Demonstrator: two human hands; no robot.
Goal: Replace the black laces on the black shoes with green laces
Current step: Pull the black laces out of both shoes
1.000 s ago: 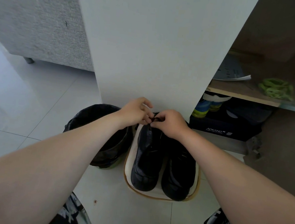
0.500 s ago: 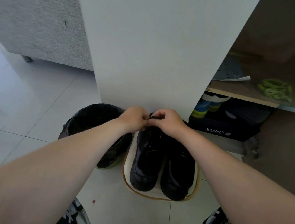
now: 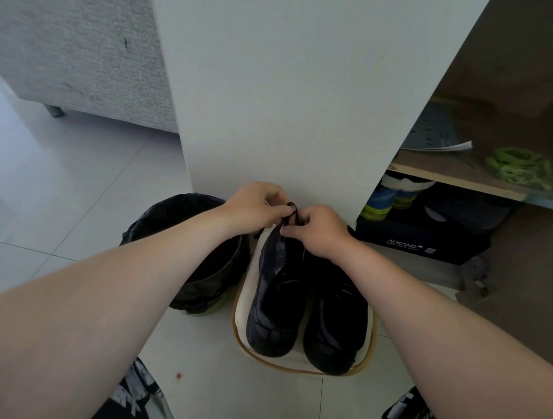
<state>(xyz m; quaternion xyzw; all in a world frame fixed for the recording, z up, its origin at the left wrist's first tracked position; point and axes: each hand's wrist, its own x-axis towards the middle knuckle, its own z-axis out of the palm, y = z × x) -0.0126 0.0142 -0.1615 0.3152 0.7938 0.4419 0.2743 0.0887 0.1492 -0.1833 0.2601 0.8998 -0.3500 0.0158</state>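
Hands both on black lace at top of black shoe nearest bin -- left hand and right hand pinching it. Loop now lifted higher than a second ago, so knot's probably loosening. Green laces wait on shelf -- early days.

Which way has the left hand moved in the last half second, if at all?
Yes: the left hand rose, its knuckles now clear above the bin rim, pinching the black lace.
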